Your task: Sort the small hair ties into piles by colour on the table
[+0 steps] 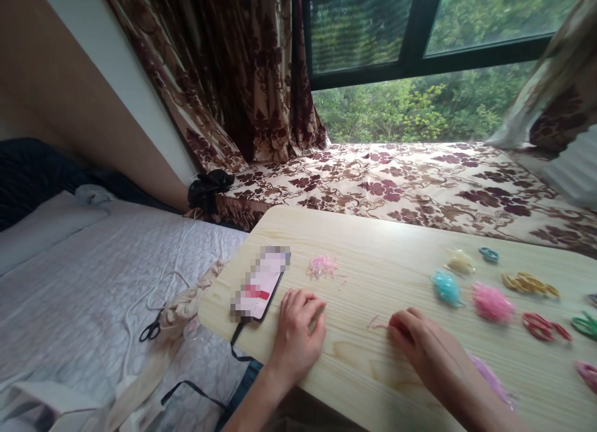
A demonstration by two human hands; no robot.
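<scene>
My left hand [301,326] rests on the wooden table near its front edge, beside a phone. Its fingers curve loosely, thumb apart from them, and nothing shows in it. Farther right, my right hand [415,332] lies low on the tabletop with fingertips pressed together. Thin pink elastic bands [379,323] poke out at those fingertips; how many lie under them is hidden. A loose heap of small pink elastic bands [323,266] sits beyond my left hand. Under my right forearm a purple bundle [489,379] is partly covered.
The phone [263,286] lies on the table [354,239] at left. Teal [446,288], bright pink [493,303] and cream bundles [459,261] sit right, near yellow [530,284], red [545,327] and green loops [584,325]. Black-handled scissors [150,331] lie on the bed [84,283].
</scene>
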